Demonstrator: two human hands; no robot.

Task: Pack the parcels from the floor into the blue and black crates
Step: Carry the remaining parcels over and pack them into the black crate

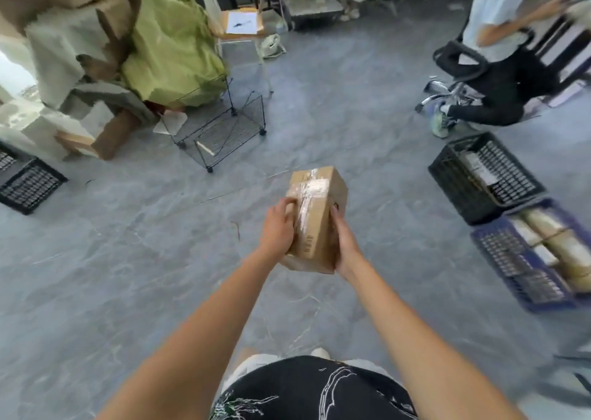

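A brown cardboard parcel [321, 210] sealed with clear tape is held in the air in front of me, above the grey floor. My left hand [277, 227] grips its left side, fingers curled over the top edge. My right hand [345, 247] grips its right side from below. At the right stand a black crate [454, 179] with a parcel inside and, nearer to me, a blue crate [502, 259] holding several brown parcels.
A wire rack on wheels [220, 131] stands ahead on the floor. Cardboard boxes and a green sack [172, 51] pile up at the back left. Another black crate [28, 186] sits at the left. A person on an office chair [499, 77] is at the back right.
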